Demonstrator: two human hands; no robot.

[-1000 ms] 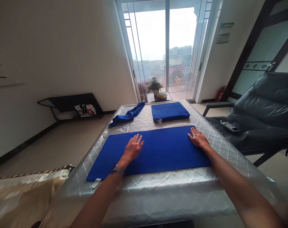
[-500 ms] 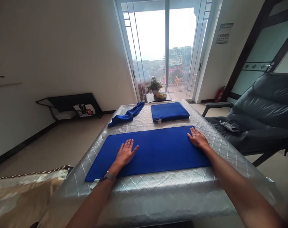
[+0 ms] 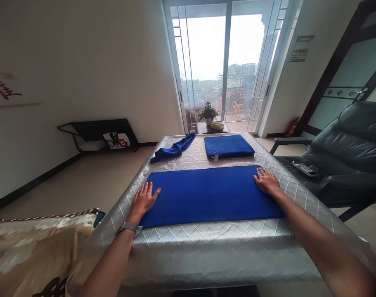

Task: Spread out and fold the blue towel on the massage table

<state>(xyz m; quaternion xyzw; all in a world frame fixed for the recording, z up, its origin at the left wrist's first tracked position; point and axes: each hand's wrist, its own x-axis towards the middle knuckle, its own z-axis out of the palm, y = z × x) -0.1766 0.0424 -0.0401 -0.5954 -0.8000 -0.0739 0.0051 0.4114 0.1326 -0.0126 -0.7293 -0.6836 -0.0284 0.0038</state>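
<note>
A long blue towel lies flat across the silver quilted table. My left hand rests flat on the towel's left end, fingers spread, a watch on the wrist. My right hand lies flat on the towel's right end, fingers stretched out. Neither hand grips anything. Farther back sits a folded blue towel, and a crumpled blue towel lies to its left.
A dark recliner chair with a remote on its seat stands at the right. A patterned cushion is at lower left. A potted plant on a small stand sits before the glass balcony door. A black low shelf lines the left wall.
My left hand has slid leftward along the long towel, from its middle to its left end. My right hand has stayed on the right end. The view shifted slightly.
</note>
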